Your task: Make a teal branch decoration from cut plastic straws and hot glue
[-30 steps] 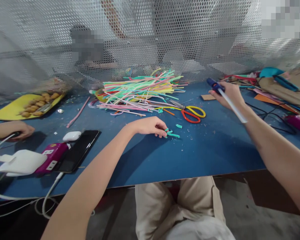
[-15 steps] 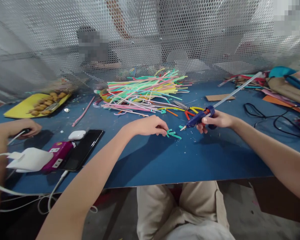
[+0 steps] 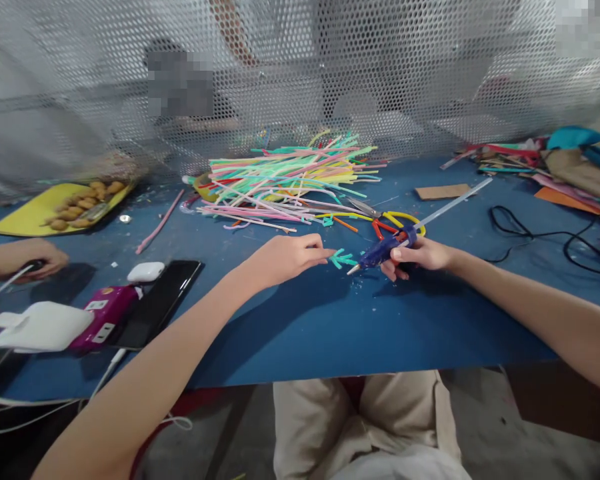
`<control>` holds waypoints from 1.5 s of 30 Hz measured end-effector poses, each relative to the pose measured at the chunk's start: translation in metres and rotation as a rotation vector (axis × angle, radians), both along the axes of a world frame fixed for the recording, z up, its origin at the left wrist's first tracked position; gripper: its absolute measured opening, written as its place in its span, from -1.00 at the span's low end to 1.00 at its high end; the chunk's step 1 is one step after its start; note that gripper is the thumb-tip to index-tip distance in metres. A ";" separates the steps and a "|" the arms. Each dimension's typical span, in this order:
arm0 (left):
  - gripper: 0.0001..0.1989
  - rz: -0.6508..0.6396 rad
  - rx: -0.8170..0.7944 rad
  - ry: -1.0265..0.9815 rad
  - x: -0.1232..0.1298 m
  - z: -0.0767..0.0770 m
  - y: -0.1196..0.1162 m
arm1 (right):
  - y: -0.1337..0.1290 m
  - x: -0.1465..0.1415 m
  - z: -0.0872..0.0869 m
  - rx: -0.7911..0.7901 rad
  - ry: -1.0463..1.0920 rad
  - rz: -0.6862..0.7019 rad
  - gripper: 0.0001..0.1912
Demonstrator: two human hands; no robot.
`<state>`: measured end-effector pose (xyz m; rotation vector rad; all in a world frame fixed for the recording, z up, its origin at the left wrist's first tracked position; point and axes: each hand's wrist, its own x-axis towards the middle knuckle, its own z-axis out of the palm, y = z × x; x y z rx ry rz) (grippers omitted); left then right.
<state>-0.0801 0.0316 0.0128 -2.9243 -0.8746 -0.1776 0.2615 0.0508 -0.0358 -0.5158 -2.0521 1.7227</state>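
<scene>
My left hand (image 3: 294, 257) pinches the left end of a small branched piece of turquoise pipe cleaner (image 3: 343, 259) between thumb and fingers, low over the blue table (image 3: 300, 333). My right hand (image 3: 421, 255) is wrapped round a dark blue hot glue gun (image 3: 378, 253), with a long clear glue stick (image 3: 455, 203) jutting out of its back. The gun's nozzle points down and left, close to the right end of the turquoise piece; whether they touch I cannot tell. Behind the gun lie scissors (image 3: 403, 220) and red-handled pliers (image 3: 379, 227).
A heap of coloured pipe cleaners (image 3: 285, 177) lies at the back, before a perforated metal screen (image 3: 290, 87). On the left are a phone (image 3: 157, 303), a purple power strip (image 3: 107, 317), a yellow tray (image 3: 20, 212) and another person's hand (image 3: 40, 261). A black cable (image 3: 530, 233) curls at right.
The glue gun has come left and lower, its nozzle now nearer the turquoise piece. My left hand still pinches that piece, which now shows turned with its branches spread.
</scene>
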 end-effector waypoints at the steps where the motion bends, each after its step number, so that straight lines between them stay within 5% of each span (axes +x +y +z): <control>1: -0.59 0.010 0.030 0.013 0.000 -0.001 -0.001 | 0.000 -0.001 -0.002 -0.018 0.018 -0.013 -0.51; 11: -0.55 0.189 0.053 0.080 0.001 -0.019 -0.005 | -0.013 0.002 -0.008 0.086 0.006 -0.195 -0.49; 18: -0.61 0.109 -0.091 -0.119 -0.003 -0.020 -0.002 | -0.019 0.001 -0.009 0.214 0.048 -0.325 -0.46; 28: -0.71 0.024 -0.320 -0.090 0.006 -0.011 -0.011 | -0.011 0.009 -0.004 -0.010 -0.025 -0.050 -0.39; 45: -0.67 -0.084 -0.068 -0.191 0.010 -0.015 -0.013 | -0.011 0.015 -0.011 0.161 -0.073 -0.118 -0.40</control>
